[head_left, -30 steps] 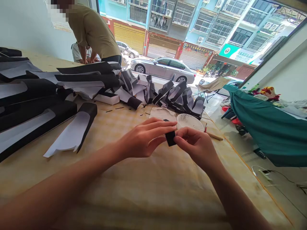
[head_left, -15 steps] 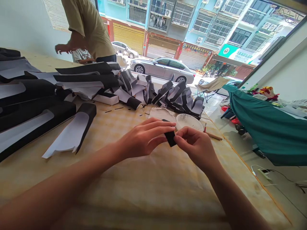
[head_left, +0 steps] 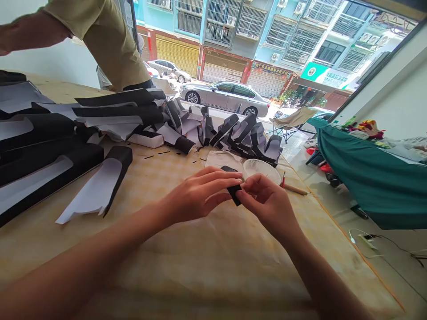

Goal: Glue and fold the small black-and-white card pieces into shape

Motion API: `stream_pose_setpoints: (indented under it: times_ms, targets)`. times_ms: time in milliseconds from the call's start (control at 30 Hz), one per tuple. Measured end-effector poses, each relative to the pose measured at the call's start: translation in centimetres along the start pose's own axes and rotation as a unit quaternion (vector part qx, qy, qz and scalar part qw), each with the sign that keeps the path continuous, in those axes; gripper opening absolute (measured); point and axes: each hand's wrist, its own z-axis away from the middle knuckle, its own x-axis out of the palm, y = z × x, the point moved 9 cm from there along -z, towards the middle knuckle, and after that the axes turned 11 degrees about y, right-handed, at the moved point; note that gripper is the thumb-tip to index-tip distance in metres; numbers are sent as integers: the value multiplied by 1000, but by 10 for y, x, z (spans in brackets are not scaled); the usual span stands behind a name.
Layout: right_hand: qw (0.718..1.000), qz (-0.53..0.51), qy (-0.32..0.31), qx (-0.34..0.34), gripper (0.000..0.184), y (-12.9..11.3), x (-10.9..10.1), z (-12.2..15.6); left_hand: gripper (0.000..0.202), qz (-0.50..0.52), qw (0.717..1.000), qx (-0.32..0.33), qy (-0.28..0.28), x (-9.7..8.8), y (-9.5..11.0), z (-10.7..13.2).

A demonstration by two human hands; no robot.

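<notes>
My left hand [head_left: 196,195] is closed on a small, flat black piece [head_left: 235,194], fingers stretched over its top and the thumb beneath. At the right edge of the same piece, my right hand [head_left: 268,204] pinches with thumb and forefinger. Both hands are raised over the middle of the table, close together. Just beyond them are a shallow white bowl [head_left: 263,171] and a crumpled white cloth or sheet [head_left: 222,159]. A wooden-handled tool [head_left: 295,190] and something thin and red [head_left: 283,179] lie to the right of the bowl.
Black-and-white folded card pieces [head_left: 120,109] are heaped along the table's [head_left: 200,262] left and far sides, one lying apart [head_left: 96,186]. Black scraps lie near them. A person in a khaki shirt [head_left: 106,40] stands at the far left. A green-draped table [head_left: 360,182] is at right.
The person at the far left has shifted left, with an arm now reaching out of view. My hands have barely moved and still hold the black piece, with my right fingers slightly farther left on it.
</notes>
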Motion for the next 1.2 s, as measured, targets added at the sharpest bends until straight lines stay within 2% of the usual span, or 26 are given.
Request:
stream_pose_setpoints:
  times_ms: [267, 667, 867, 1067, 1200]
  targets:
    - [999, -47, -9, 13, 20, -1, 5, 1, 34, 11, 1000, 4, -1, 0, -1, 0]
    - [999, -24, -19, 27, 24, 2, 7, 0, 34, 6, 1000, -3, -7, 3, -2, 1]
    - [998, -54, -25, 20, 24, 2, 9, -1, 36, 0, 1000, -8, -15, 3, -4, 2]
    - [996, -51, -53, 58, 28, 11, 15, -1, 39, 0, 1000, -3, -20, 4, -3, 3]
    - [998, -62, -3, 21, 27, 5, 5, -7, 47, -10, 999, -29, -33, 3, -12, 5]
